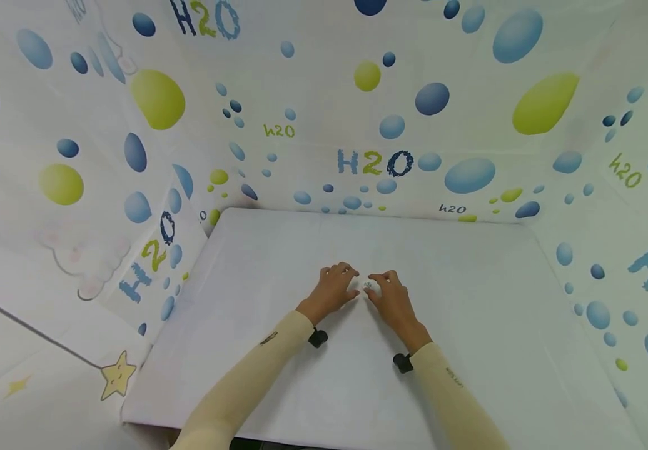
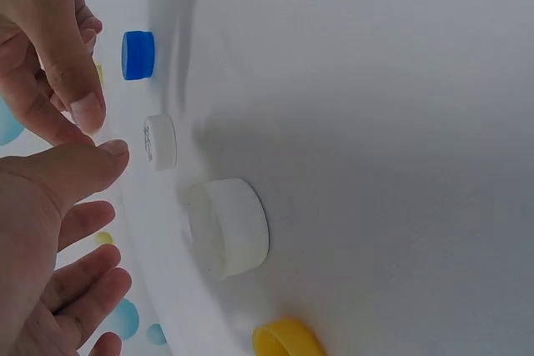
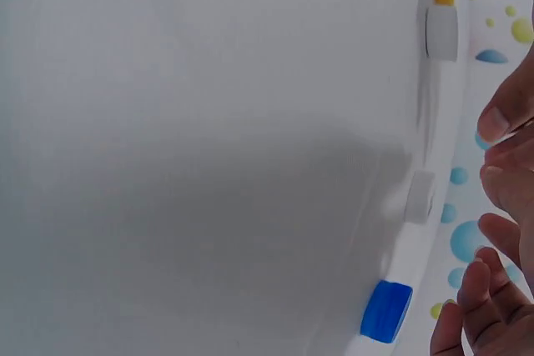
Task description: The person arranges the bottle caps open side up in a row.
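In the head view my left hand (image 1: pixel 332 290) and my right hand (image 1: pixel 393 300) face each other over the middle of the table, fingers loosely bent. Between them shows a small white cap (image 1: pixel 369 285) with dark marks on top. From the left wrist, a row of caps stands on the table: a blue cap (image 2: pixel 138 56), the small white cap (image 2: pixel 162 142), a larger white cap (image 2: pixel 238 228) and a yellow cap (image 2: pixel 288 338). Both thumbs are near the small white cap, apart from it. The blue cap (image 3: pixel 387 312) lies nearest my right hand.
A white cover lies over the table (image 1: pixel 256 262). Behind it rises a white backdrop (image 1: pixel 324 81) printed with blue and green drops and H2O lettering, continuing along both sides. A small black device (image 1: pixel 318 338) sits at my left wrist, another (image 1: pixel 403 363) at the right.
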{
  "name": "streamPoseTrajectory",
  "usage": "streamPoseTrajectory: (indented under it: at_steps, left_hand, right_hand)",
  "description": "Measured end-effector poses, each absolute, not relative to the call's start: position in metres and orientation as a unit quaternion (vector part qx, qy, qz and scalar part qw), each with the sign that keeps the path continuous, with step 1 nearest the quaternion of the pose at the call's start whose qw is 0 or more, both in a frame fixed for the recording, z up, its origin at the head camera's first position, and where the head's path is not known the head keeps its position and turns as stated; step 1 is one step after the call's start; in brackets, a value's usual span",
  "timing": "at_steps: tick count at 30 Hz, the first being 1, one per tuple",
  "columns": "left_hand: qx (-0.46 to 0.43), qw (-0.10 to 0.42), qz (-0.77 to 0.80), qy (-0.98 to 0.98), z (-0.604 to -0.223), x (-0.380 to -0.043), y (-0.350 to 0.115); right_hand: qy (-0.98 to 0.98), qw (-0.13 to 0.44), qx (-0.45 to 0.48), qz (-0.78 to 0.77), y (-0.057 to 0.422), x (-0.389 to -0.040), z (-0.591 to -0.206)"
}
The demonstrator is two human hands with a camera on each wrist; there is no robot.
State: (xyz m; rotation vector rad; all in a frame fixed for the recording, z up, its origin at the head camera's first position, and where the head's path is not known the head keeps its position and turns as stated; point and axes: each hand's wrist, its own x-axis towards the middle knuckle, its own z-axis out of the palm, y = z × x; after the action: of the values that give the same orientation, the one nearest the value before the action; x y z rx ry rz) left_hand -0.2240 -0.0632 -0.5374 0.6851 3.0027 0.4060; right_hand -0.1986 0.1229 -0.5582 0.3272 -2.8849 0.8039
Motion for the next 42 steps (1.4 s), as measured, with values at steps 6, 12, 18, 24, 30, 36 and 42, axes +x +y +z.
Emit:
streamPoseTrajectory:
  at_steps: [6,12,18,24,30,36,42]
  left_hand:
    - [0.216,0.026,0.119,0.969,-0.539,-0.229,-0.057]
    - [0.215,0.026,0.099,0.971,-0.54,-0.232,-0.052]
    - [0.211,0.027,0.103,0.972,-0.541,-0.233,-0.051]
    - [0.205,0.043,0.121,0.97,-0.542,-0.234,-0.049]
    - [0.205,0.042,0.13,0.969,-0.542,-0.235,-0.044]
    - [0.206,0.04,0.127,0.969,-0.542,-0.237,-0.042]
    - [0.202,0.045,0.135,0.969,-0.546,-0.239,-0.042]
  right_hand:
    - [-0.963,0.062,0.128,0.23,0.13,-0.202,-0.557]
    - [-0.964,0.054,0.14,0.218,0.134,-0.206,-0.555]
    - [-0.964,0.058,0.144,0.215,0.134,-0.209,-0.556]
    - [-0.967,0.06,0.143,0.204,0.135,-0.212,-0.558]
    - [-0.965,0.066,0.143,0.209,0.136,-0.212,-0.562]
    - [-0.966,0.073,0.147,0.199,0.136,-0.212,-0.565]
    - [-0.969,0.06,0.138,0.197,0.135,-0.213,-0.565]
